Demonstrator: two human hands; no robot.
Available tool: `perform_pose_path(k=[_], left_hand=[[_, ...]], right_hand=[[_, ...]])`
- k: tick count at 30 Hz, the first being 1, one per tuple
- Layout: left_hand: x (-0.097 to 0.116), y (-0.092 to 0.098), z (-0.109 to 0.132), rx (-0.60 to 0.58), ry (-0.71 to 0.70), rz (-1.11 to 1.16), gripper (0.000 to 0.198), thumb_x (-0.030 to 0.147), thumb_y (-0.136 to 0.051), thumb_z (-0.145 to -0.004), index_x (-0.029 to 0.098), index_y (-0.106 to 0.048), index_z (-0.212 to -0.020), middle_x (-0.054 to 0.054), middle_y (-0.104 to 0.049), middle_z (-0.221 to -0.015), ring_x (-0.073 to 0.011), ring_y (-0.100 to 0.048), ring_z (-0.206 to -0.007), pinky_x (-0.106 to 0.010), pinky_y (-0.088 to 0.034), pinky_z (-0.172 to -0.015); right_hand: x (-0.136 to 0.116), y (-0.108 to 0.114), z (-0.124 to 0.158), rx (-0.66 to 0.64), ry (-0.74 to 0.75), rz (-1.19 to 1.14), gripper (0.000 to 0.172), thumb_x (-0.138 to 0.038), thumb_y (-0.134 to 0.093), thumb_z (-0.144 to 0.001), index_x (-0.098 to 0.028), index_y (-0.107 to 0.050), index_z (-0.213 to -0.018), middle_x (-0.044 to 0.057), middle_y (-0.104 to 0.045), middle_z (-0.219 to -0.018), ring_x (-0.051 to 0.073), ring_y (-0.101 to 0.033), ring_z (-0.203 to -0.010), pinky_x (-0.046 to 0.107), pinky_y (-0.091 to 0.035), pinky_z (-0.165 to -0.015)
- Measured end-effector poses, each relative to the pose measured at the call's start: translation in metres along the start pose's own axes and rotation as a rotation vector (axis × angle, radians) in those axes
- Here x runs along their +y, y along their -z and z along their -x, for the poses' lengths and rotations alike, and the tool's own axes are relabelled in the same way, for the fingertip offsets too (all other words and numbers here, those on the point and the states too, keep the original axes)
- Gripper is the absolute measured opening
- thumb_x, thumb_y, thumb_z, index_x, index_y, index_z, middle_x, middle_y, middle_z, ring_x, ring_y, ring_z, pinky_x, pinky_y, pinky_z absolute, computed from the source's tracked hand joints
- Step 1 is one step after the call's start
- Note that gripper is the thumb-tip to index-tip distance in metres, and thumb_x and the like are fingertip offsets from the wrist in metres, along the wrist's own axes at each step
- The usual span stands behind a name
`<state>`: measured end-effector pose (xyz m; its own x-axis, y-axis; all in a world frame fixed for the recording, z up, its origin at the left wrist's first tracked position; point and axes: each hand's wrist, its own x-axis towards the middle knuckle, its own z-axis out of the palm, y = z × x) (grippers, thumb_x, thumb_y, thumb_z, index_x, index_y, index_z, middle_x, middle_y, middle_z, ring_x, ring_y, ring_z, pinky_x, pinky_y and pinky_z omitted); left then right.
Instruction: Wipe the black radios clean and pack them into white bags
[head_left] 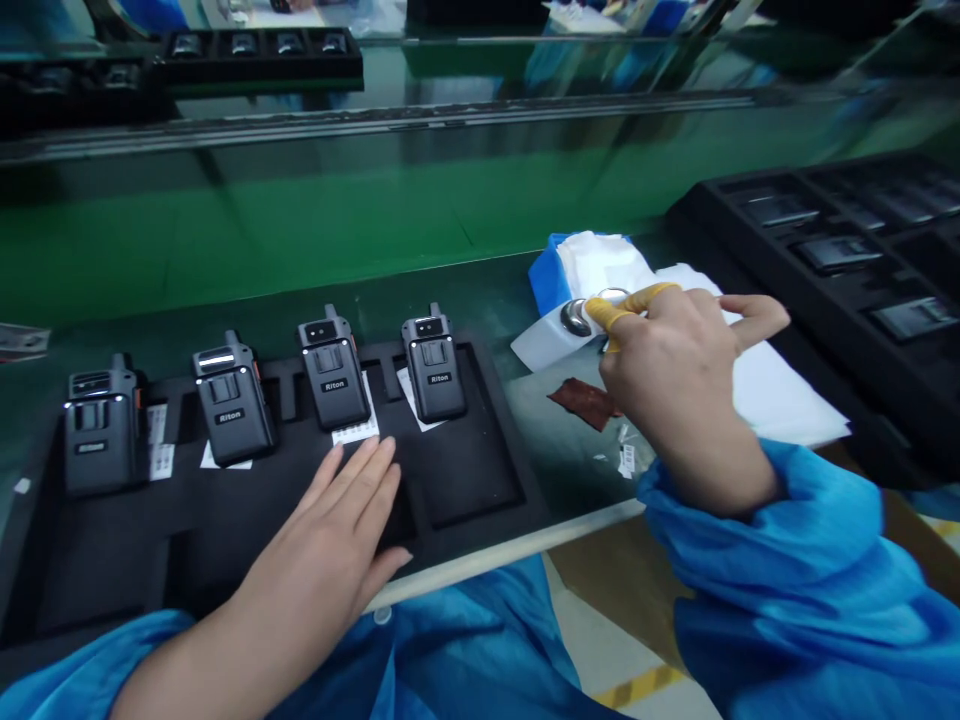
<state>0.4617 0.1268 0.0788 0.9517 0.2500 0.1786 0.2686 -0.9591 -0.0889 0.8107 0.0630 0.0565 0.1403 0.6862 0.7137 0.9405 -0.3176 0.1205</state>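
Note:
My left hand lies palm down over the black foam tray, fingers stretched and holding nothing. Its fingertips are close below a walkie-talkie marked "Riton". Several like it lean along the tray's far side, among them one walkie-talkie to the right and another to the left. White labels show beside or under them. My right hand, with yellow finger covers on two fingers, has its fingers bent onto the metal top of a white bottle. The undersides of these fingers are hidden.
Behind the bottle is a blue box of white tissues. White sheets lie under my right hand. A brown scrap and a small label rest nearby. Another black tray with devices stands right; a green wall rises behind.

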Motion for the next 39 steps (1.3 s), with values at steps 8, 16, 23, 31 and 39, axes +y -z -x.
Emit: perform_pose_path(k=[8, 16, 23, 31, 39], left_hand=[[0.015, -0.016, 0.003, 0.048, 0.071, 0.095, 0.047, 0.042, -0.039, -0.095, 0.008, -0.055, -0.124, -0.016, -0.055, -0.135, -0.0271, -0.049, -0.128, -0.049, -0.042, -0.106], [0.038, -0.038, -0.053, -0.036, 0.167, 0.018, 0.074, 0.058, -0.045, -0.088, 0.0, -0.047, -0.133, -0.02, -0.046, -0.141, -0.0322, -0.043, -0.133, -0.051, -0.039, -0.108], [0.039, -0.042, -0.05, -0.039, 0.193, 0.026, 0.07, 0.057, -0.044, -0.089, 0.001, -0.05, -0.131, -0.02, -0.043, -0.144, -0.0317, -0.042, -0.134, -0.049, -0.038, -0.109], [0.032, -0.028, -0.035, 0.045, 0.17, 0.054, 0.066, 0.055, -0.047, -0.088, 0.001, -0.052, -0.127, -0.022, -0.048, -0.139, -0.0318, -0.046, -0.13, -0.049, -0.04, -0.107], [-0.001, -0.021, 0.007, 0.097, 0.333, -0.018, 0.055, 0.044, -0.048, -0.091, 0.002, -0.053, -0.126, -0.021, -0.051, -0.137, -0.0324, -0.047, -0.129, -0.055, -0.036, -0.109]], right_hand=[[-0.092, 0.022, 0.002, 0.064, 0.099, -0.042, 0.025, -0.007, -0.046, -0.079, -0.019, -0.064, -0.066, 0.002, -0.054, -0.073, 0.015, -0.041, -0.073, 0.037, -0.022, -0.082], [-0.133, 0.005, 0.009, 0.04, 0.286, -0.174, 0.024, -0.012, -0.049, -0.088, -0.021, -0.07, -0.079, -0.001, -0.066, -0.075, 0.014, -0.046, -0.077, 0.036, -0.019, -0.089], [-0.129, 0.007, 0.016, 0.054, 0.256, -0.133, 0.028, -0.007, -0.047, -0.086, -0.019, -0.066, -0.069, 0.0, -0.065, -0.073, 0.014, -0.044, -0.074, 0.037, -0.018, -0.089], [-0.104, 0.007, 0.015, -0.013, 0.135, -0.031, 0.026, -0.001, -0.048, -0.073, -0.018, -0.057, -0.055, 0.001, -0.053, -0.065, 0.014, -0.04, -0.069, 0.035, -0.023, -0.079], [-0.156, 0.01, -0.05, 0.039, 0.224, -0.184, 0.027, -0.008, -0.045, -0.083, -0.02, -0.067, -0.074, 0.002, -0.061, -0.075, 0.014, -0.045, -0.073, 0.037, -0.023, -0.084]])
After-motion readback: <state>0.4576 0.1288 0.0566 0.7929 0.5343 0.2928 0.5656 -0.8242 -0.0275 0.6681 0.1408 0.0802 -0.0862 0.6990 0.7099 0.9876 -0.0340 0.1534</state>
